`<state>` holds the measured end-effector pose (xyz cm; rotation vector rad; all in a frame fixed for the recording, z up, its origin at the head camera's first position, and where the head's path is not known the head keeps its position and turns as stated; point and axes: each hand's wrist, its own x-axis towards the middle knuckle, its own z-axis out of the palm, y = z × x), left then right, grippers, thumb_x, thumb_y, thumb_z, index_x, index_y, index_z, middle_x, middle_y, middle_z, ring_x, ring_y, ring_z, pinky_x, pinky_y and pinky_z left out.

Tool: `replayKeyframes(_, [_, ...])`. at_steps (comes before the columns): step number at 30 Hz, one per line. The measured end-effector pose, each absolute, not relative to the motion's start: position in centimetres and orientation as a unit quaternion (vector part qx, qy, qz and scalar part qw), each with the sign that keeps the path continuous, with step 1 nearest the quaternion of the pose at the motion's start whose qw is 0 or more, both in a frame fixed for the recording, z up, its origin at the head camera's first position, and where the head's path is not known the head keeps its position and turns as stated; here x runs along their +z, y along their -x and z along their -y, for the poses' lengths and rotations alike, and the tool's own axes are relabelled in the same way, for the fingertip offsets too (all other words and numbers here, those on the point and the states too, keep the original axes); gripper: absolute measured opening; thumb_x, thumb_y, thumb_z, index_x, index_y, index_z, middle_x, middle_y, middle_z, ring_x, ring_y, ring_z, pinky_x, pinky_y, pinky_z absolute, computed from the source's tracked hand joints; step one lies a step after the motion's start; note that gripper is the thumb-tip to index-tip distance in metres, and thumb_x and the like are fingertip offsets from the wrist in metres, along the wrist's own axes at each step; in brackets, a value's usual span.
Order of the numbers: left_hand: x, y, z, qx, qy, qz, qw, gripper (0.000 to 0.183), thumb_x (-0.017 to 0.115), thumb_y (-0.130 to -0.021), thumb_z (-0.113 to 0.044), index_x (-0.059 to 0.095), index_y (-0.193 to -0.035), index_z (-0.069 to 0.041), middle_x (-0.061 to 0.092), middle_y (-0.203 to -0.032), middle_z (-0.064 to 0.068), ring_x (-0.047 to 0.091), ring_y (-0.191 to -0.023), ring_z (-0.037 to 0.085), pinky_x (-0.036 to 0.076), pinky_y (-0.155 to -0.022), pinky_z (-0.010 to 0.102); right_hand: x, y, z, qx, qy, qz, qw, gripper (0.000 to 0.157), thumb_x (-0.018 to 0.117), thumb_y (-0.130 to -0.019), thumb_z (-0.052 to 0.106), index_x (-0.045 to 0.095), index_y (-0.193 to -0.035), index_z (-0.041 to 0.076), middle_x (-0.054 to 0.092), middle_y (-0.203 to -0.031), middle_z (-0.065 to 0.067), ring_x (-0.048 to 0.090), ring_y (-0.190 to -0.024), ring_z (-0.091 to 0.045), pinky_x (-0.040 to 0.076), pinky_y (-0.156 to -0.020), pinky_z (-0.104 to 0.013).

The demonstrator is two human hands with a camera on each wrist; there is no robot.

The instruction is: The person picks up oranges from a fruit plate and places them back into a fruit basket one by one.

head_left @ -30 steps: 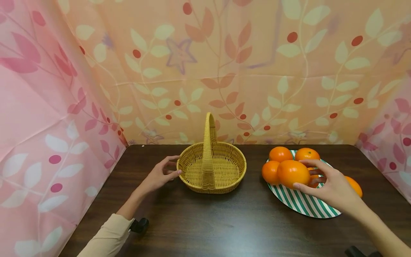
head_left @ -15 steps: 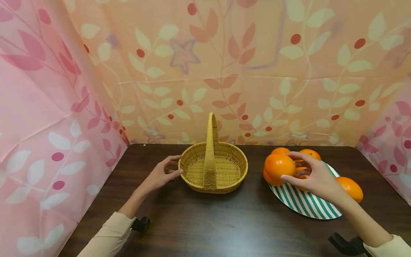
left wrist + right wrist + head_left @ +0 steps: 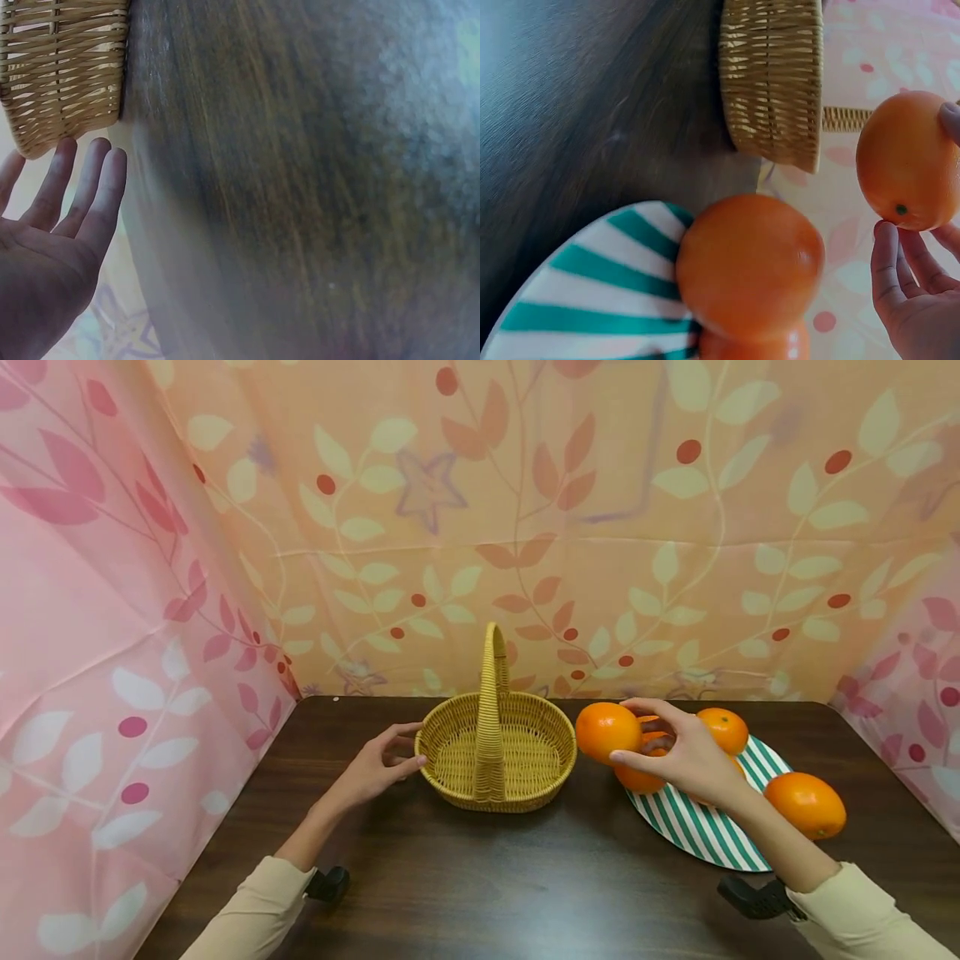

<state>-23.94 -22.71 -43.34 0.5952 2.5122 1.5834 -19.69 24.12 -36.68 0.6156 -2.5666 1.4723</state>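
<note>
My right hand [image 3: 693, 756] grips an orange [image 3: 609, 733] between thumb and fingertips, holding it up between the striped plate [image 3: 720, 853] and the yellow wicker basket [image 3: 528, 798]. In the right wrist view the fingertips press the held orange [image 3: 906, 161] near its green stem end. My left hand [image 3: 378, 768] touches the basket's left side with thumb and fingertips. Its fingers look extended against the woven wall [image 3: 71, 90] in the left wrist view. Nothing lies inside the basket, whose tall handle [image 3: 489, 718] arches over its middle.
Several oranges stay on the green-and-white plate, one [image 3: 722, 731] at its back and another [image 3: 806, 805] at its right edge. Some are partly hidden behind my right hand. Behind the dark wooden table [image 3: 480, 893] hangs a patterned curtain [image 3: 540, 527].
My right hand has carried the orange leftward from over the plate towards the basket. The left hand keeps its place at the basket's side.
</note>
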Motion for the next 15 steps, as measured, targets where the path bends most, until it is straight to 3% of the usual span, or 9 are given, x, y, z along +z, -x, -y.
replayKeyframes(8, [-43.4,24.1,22.6,0.518,-0.196,-0.831,0.058,0.058,0.07,-0.099,-0.019,0.046,-0.151,-0.008,0.058,-0.129,0.027,0.07,-0.094,0.041,0.056,-0.079,0.054,-37.4,21.5,-21.9,0.488,-0.216,0.844,0.055,0.066,0.089,-0.083,0.024,0.058,-0.139,0.01,0.065,-0.123,-0.009,0.067,-0.101,-0.024,0.057,-0.08,-0.035])
replayKeyframes(15, [-43.4,24.0,22.6,0.522,-0.194,-0.829,0.057,0.058,0.07,-0.099,-0.018,0.046,-0.151,-0.008,0.055,-0.131,0.031,0.069,-0.096,0.041,0.057,-0.079,0.051,-38.1,22.6,-19.8,0.505,-0.234,0.83,0.038,0.066,0.088,-0.083,0.023,0.058,-0.14,0.009,0.063,-0.128,-0.01,0.068,-0.101,-0.023,0.057,-0.077,-0.038])
